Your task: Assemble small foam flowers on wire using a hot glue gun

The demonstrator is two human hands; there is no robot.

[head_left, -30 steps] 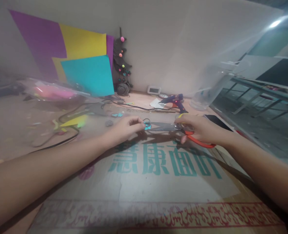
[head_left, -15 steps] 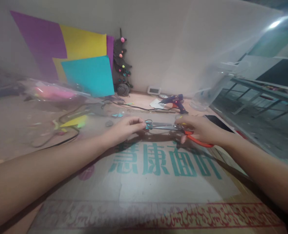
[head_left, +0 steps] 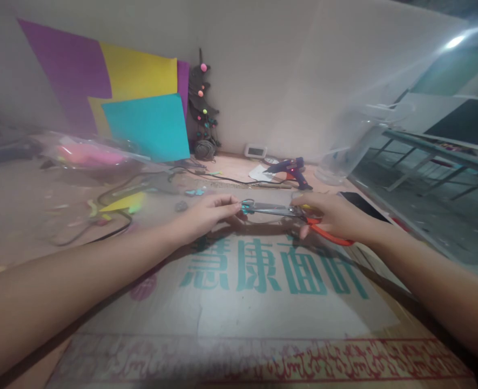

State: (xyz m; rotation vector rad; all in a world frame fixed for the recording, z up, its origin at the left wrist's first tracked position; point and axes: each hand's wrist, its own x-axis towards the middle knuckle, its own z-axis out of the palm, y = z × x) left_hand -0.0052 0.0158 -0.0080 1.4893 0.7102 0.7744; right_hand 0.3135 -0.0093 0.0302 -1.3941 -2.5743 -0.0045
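Observation:
My right hand (head_left: 330, 213) grips a pair of scissors (head_left: 273, 209) with orange handles, the blades pointing left. At the blade tips is a small teal piece (head_left: 246, 207) with a thin dark loop around or beside it; its exact kind is too small to make out. The thumb and fingers of my left hand (head_left: 220, 208) pinch that piece from the left. Both hands are held above a cardboard sheet (head_left: 239, 319) printed with green characters and a red border.
A blue glue gun (head_left: 291, 168) with a red light lies behind my right hand. Teal, yellow and purple sheets (head_left: 147, 127) lean at the wall beside a dark decorated tree (head_left: 203, 119). A small white display (head_left: 256, 151), cords, scraps and a pink-filled plastic bag (head_left: 93, 154) lie around.
Both hands stay almost in place. The scissor blades at the teal piece have shifted only slightly, and the fingers of my left hand have moved a little.

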